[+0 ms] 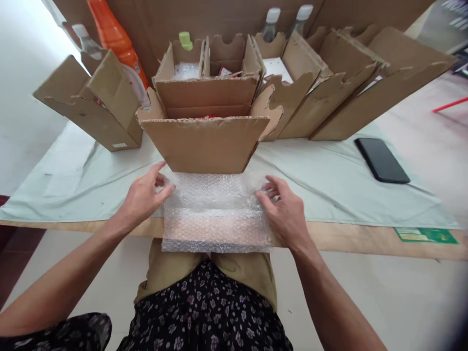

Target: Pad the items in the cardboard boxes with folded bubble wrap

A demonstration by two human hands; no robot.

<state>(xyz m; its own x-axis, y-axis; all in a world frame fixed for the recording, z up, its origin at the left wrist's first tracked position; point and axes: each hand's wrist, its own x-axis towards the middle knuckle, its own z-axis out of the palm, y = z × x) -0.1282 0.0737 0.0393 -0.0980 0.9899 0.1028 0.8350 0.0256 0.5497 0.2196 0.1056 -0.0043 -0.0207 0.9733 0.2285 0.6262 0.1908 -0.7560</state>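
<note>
1. Bubble wrap (217, 229) lies mid-scene, over the near edge of the surface (120, 225).
2. At the near right edge lies a green card (426, 235).
3. The left hand (148, 192) and right hand (283, 207) curl at the wrap's two sides; whether either grips, I cannot tell.
4. A cardboard box (206, 146) blocks the space just beyond; a phone (382, 160) lies right.
5. Farther stand more boxes, then an orange bottle (113, 36), far left.
</note>
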